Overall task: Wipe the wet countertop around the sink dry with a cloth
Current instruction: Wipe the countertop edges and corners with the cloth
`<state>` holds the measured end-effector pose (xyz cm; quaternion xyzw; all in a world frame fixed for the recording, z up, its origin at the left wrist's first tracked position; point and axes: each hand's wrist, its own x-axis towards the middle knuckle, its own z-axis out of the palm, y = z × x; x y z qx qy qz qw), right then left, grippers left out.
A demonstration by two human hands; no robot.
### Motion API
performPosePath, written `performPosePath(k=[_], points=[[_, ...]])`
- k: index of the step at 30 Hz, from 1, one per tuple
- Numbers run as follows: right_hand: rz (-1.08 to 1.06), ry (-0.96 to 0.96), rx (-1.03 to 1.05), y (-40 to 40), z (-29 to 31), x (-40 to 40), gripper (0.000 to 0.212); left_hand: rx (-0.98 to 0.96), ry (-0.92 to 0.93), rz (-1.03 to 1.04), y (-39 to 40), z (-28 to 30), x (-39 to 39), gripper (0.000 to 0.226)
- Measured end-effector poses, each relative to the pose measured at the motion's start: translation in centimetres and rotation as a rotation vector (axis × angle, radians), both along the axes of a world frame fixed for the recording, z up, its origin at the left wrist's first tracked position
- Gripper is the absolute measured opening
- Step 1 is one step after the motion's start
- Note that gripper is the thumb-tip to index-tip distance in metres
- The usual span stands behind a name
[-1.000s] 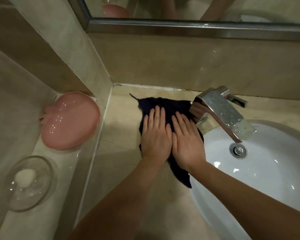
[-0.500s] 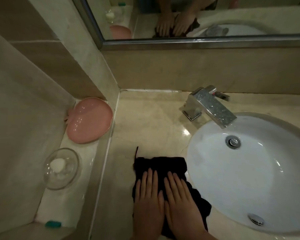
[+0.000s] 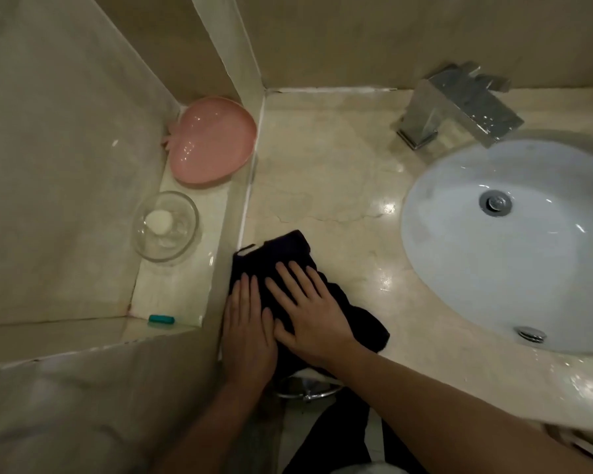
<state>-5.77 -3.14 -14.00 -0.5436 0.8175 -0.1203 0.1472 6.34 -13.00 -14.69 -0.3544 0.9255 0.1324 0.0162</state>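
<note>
A dark navy cloth (image 3: 281, 254) lies flat on the beige marble countertop (image 3: 329, 172), at its front left corner beside the low side wall. My left hand (image 3: 249, 326) and my right hand (image 3: 308, 316) press on the cloth side by side, fingers straight and pointing away from me. The white oval sink (image 3: 514, 254) is set into the counter to the right of the cloth. Water drops glisten on the counter along the sink's left rim and at the front right.
A chrome faucet (image 3: 459, 104) stands behind the sink. On a lower ledge to the left sit a pink dish (image 3: 209, 142), a clear glass bowl (image 3: 165, 227) with a white lump and a small teal item (image 3: 161, 319). A chrome ring (image 3: 305, 391) hangs under the counter's front edge.
Both hands have drawn the cloth from beside the faucet toward me, then left, to the counter's front left corner. The view has tilted down, so the mirror is out of frame.
</note>
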Motion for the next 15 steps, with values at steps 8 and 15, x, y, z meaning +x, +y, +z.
performPosePath(k=[8, 15], points=[[-0.215, 0.000, -0.018, 1.4, 0.0, 2.7, 0.062, -0.040, 0.048, -0.032, 0.0, -0.2, 0.2, 0.061], [-0.256, 0.059, 0.048, 6.0, 0.0, 3.5, 0.061, -0.107, -0.030, -0.214, 4.6, -0.5, -1.6, 0.059]])
